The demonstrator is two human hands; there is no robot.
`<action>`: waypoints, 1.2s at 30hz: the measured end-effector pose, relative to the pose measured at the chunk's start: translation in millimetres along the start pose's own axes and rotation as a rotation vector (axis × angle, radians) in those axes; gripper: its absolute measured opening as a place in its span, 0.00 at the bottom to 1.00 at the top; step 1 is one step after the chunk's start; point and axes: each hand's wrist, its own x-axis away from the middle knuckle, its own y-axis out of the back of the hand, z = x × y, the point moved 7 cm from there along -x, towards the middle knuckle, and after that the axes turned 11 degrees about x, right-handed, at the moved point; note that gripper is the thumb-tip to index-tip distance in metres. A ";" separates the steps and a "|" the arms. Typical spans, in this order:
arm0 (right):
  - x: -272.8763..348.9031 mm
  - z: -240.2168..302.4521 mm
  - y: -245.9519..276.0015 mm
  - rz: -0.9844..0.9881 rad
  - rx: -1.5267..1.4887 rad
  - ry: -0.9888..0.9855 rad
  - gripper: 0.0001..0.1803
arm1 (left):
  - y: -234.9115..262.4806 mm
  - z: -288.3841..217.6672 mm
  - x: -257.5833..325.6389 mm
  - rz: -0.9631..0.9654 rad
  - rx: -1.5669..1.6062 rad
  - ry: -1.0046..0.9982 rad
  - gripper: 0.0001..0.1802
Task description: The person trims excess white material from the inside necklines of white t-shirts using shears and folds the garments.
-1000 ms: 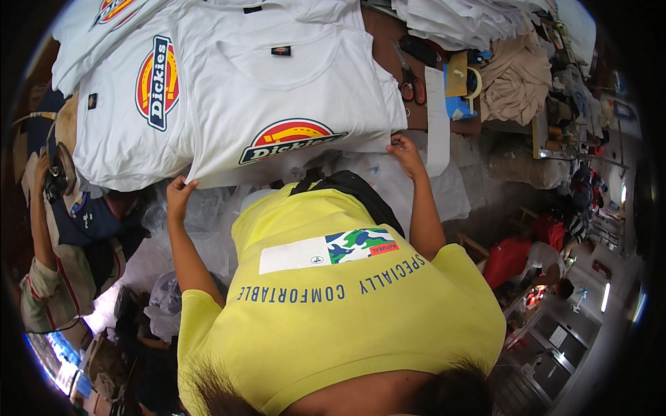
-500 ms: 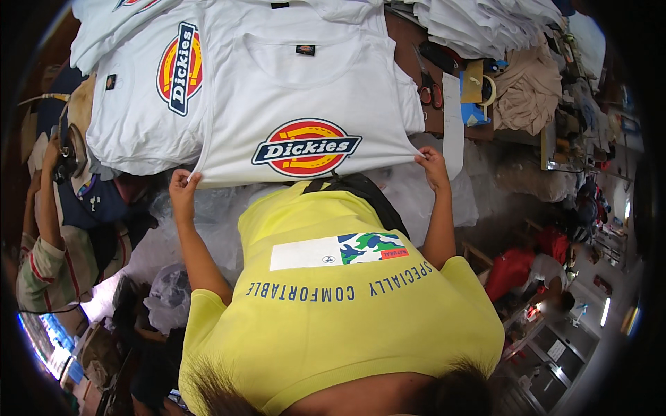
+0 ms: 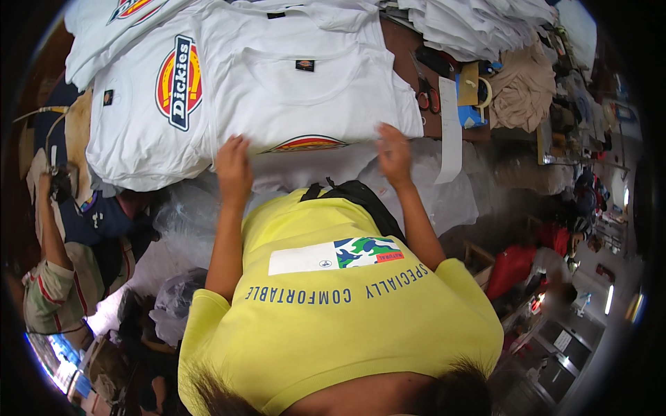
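Observation:
A white sleeveless shirt (image 3: pixel 305 104) with a scooped neck lies in front of me, neckline away from me. Its near part is turned down over the edge, so only the top of its red and yellow print shows. My left hand (image 3: pixel 234 170) rests at the near edge of the cloth, left of the print, fingers stretched forward and slightly bent. To the right of the print is my right hand (image 3: pixel 394 154), close to the same edge; motion smears its fingers, and whether it touches the cloth is unclear.
Another printed white shirt (image 3: pixel 149 118) lies on the left. To the right are scissors (image 3: pixel 427 93), a white strip (image 3: pixel 449 132), a tape roll (image 3: pixel 483 90), beige cloth (image 3: pixel 522 87) and a white garment pile (image 3: pixel 472 24). Clear plastic (image 3: pixel 430 187) hangs below. A co-worker's arm (image 3: pixel 52 222) is at left.
Both hands have come inward from the shirt's stretched bottom corners, having let go of them. The shirt's near part has turned down, hiding most of the print.

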 end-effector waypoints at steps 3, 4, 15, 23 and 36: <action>-31.2 46.2 -50.0 0.275 0.240 0.312 0.25 | -50.9 -5.0 -30.8 0.248 -0.153 -0.097 0.24; -39.1 45.2 -61.7 0.302 0.302 0.315 0.26 | -59.6 4.9 -39.0 0.280 -0.205 -0.096 0.25; -147.7 -50.2 -97.0 0.122 0.502 0.089 0.28 | -58.0 74.1 -166.0 0.251 -0.315 -0.245 0.28; -184.7 -65.5 -103.7 0.139 0.392 0.043 0.27 | -45.3 93.5 -219.9 0.300 -0.225 -0.241 0.16; -199.3 -74.9 -95.6 -0.026 0.191 -0.008 0.21 | -36.1 114.7 -227.1 0.388 -0.475 0.018 0.25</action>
